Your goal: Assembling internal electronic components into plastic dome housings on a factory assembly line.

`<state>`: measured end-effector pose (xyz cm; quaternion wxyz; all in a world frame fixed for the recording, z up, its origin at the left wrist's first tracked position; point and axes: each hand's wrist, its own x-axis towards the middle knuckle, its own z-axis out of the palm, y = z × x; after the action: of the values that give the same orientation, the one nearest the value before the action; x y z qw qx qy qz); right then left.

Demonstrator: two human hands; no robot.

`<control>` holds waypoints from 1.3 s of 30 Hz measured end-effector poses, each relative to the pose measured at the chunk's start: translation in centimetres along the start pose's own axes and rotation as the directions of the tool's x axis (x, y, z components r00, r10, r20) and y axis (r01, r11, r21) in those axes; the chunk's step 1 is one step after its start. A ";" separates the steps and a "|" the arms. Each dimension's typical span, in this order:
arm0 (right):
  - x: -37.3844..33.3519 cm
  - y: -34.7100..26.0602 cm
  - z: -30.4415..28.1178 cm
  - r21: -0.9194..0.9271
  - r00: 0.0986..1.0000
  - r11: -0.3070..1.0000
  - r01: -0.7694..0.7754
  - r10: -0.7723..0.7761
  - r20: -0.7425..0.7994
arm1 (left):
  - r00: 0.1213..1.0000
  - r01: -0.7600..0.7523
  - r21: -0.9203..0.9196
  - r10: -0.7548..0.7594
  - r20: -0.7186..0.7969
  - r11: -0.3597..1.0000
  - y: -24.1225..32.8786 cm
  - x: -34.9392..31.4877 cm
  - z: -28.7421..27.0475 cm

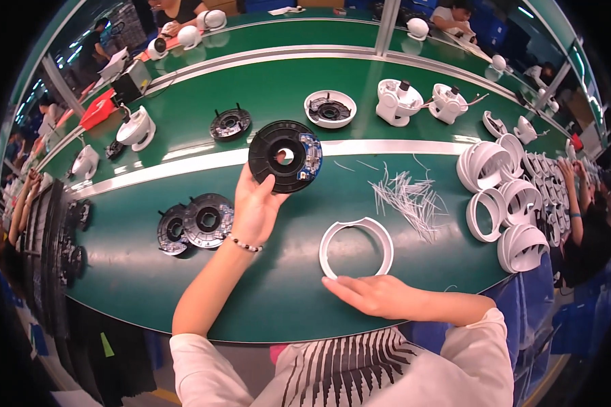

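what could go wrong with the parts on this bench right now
The left hand holds the black disc up by its lower edge, so it might slip. Its blue circuit board is exposed and could get knocked. Loose white strips lie near the white ring, so one could catch under it.

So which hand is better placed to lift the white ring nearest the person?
The right hand, most likely: it is already at the near edge of the white ring, with no other object visible in it. The left hand is raised away from the ring, occupied with a black disc.
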<state>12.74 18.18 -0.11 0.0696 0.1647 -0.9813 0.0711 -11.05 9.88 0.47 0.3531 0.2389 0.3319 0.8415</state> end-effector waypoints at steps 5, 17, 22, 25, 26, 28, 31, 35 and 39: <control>0.4 1.9 -1.0 0.190 0.984 0.967 -0.168 0.177 -0.027 | 0.999 0.031 0.033 -0.030 -0.018 0.999 -1.1 -0.6 0.9; -1.8 6.6 -2.0 0.437 0.874 0.826 -0.356 0.460 -0.157 | 0.996 0.077 0.099 -0.080 0.026 0.992 -4.0 -0.7 1.8; -2.1 9.2 -2.9 0.376 0.787 0.887 -0.269 0.427 -0.445 | 0.993 0.103 0.148 -0.111 0.042 0.984 -6.3 -0.3 1.7; -1.2 10.1 -4.6 0.348 0.727 0.897 -0.271 0.428 -0.537 | 0.984 0.164 0.135 -0.172 0.050 0.977 -7.6 -0.5 3.5; -0.8 10.0 -4.9 0.341 0.719 0.892 -0.298 0.444 -0.535 | 0.980 0.167 0.125 -0.178 0.089 0.978 -8.2 -0.6 4.3; 0.3 10.5 -4.3 0.292 0.758 0.925 -0.243 0.369 -0.537 | 0.958 0.203 0.179 -0.233 0.169 0.963 -9.0 -0.7 5.7; -0.6 10.5 -4.1 0.346 0.776 0.928 -0.138 0.319 -0.544 | 0.820 0.444 0.122 -0.457 0.345 0.888 -8.0 -0.6 7.2; -0.9 9.6 -3.1 0.463 0.800 0.884 -0.069 0.326 -0.503 | 0.665 0.676 -0.108 -0.541 0.514 0.729 -5.0 -0.6 8.0; 0.3 8.2 -2.2 0.505 0.719 0.844 -0.180 0.463 -0.519 | 0.788 0.591 -0.148 -0.528 0.316 0.793 -6.8 0.1 7.4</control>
<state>9.98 26.12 1.12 0.3387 -0.0348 -0.8761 0.3415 -3.45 16.47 0.52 0.6542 0.1922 0.2354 0.6926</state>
